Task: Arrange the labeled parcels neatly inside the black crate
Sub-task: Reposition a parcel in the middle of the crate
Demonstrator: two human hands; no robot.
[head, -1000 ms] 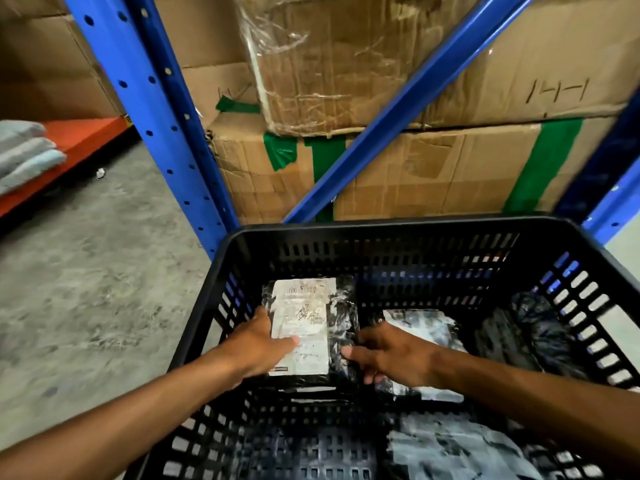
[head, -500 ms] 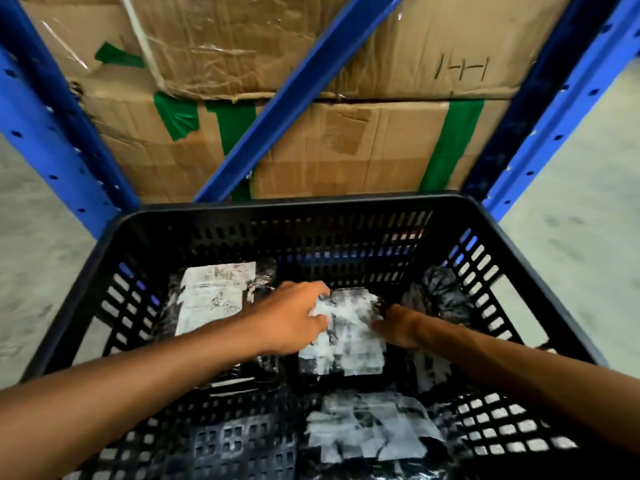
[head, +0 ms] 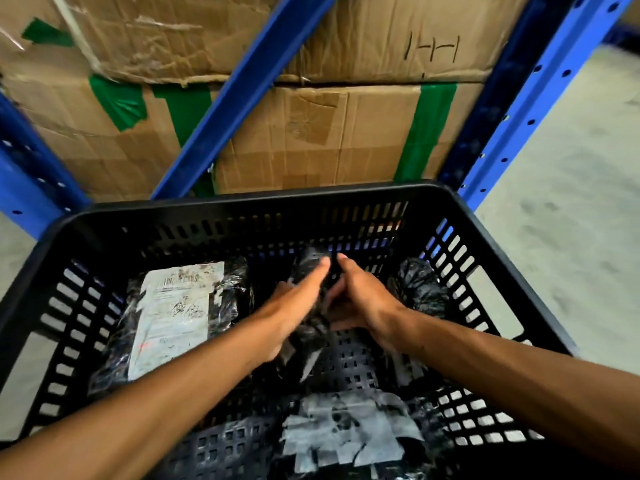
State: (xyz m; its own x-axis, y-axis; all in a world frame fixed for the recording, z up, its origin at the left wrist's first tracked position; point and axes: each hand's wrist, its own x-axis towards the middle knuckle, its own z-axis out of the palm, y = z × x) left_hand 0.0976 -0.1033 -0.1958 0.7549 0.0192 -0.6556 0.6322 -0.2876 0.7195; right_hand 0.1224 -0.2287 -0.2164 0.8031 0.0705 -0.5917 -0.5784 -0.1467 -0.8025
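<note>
The black slotted crate fills the lower view. A black-wrapped parcel with a white label lies flat at its left. In the crate's middle both hands clasp a black parcel standing on edge: my left hand presses its left face and my right hand its right face. Another labeled parcel lies at the near side, and a crumpled black parcel rests against the right wall. Motion blur hides the held parcel's label.
Blue rack uprights and a diagonal brace stand just behind the crate, with stacked cardboard boxes taped in green behind them. Grey concrete floor lies to the right.
Both hands left the left parcel, took the middle parcel and tipped it from flat up onto its edge. The view has shifted right.
</note>
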